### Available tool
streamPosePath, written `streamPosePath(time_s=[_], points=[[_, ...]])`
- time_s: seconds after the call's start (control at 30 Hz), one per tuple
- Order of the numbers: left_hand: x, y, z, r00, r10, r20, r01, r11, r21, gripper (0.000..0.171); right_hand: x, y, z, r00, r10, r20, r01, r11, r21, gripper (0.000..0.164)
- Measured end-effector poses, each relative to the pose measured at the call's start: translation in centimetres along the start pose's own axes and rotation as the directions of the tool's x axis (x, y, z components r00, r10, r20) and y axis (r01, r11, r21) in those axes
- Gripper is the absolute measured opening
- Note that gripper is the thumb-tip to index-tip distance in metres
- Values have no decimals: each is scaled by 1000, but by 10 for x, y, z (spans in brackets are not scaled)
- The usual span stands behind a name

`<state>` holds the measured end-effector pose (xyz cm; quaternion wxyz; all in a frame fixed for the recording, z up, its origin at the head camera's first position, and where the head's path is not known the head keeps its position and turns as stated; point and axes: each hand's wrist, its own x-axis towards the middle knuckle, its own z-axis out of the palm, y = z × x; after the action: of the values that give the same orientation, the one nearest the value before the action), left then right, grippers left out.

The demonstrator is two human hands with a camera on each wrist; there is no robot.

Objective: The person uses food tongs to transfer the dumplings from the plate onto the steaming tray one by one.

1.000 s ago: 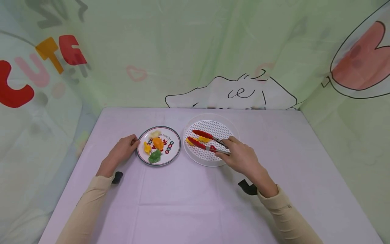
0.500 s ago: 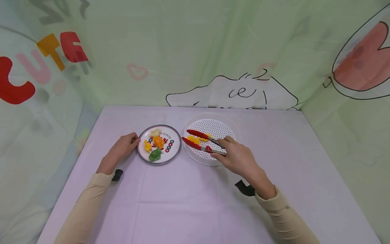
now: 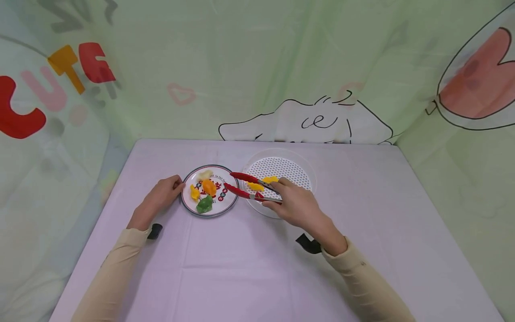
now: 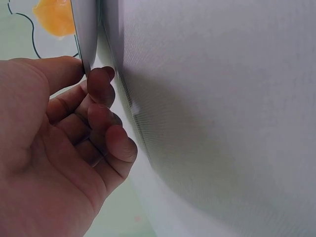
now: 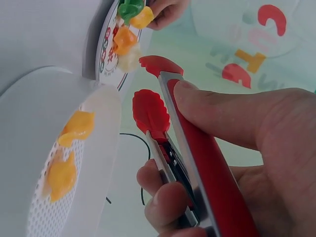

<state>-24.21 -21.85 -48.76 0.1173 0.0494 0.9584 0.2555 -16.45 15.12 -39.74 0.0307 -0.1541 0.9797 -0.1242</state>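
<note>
My left hand (image 3: 162,196) pinches the left rim of a round white plate (image 3: 224,206) with a dark-edged rim; the left wrist view shows thumb and forefinger at its edge. On the plate sit several dumpling-shaped pieces: orange (image 3: 208,188), green (image 3: 204,204), yellow (image 3: 195,193) and cream (image 3: 205,175). My right hand (image 3: 299,203) grips metal tongs with red tips (image 5: 150,111). Their jaws are spread with nothing between them, reaching over the plate's right side. Beneath the tongs, a white perforated round tray (image 3: 291,167) holds two yellow dumpling-shaped pieces (image 5: 62,177).
Plate and tray stand side by side on a pale lilac tablecloth (image 3: 237,277). A green printed curtain (image 3: 241,67) closes off the back and both sides. Black straps (image 3: 309,244) show at the wrists.
My right hand has moved left with the tongs, their tips passing from above the tray to the plate's right side. My left hand stays at the plate's rim.
</note>
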Motion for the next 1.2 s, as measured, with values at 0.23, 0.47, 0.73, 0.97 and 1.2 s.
streamPosePath(time_s=[0.23, 0.47, 0.73, 0.97, 1.2], points=[[0, -2, 0, 1000, -2, 0, 2, 1000, -1, 25, 9, -8, 5, 1000, -15, 18, 14, 1000, 22, 60], [0, -2, -2, 1000, 7, 7, -7, 1000, -4, 26, 17, -13, 11, 1000, -29, 5, 29, 1000, 13, 57], [0, 0, -2, 1000, -1, 9, 1, 1000, 5, 26, 26, -22, 14, 999, -34, 42, 35, 999, -9, 56], [0, 1, -1, 1000, -2, 6, 2, 1000, -1, 26, 33, -31, 19, 998, -37, 52, 38, 999, -14, 54], [-1, 2, -2, 1000, -3, 9, 3, 1000, 0, 26, 39, -41, 23, 996, -15, 85, 16, 1000, -11, 56]])
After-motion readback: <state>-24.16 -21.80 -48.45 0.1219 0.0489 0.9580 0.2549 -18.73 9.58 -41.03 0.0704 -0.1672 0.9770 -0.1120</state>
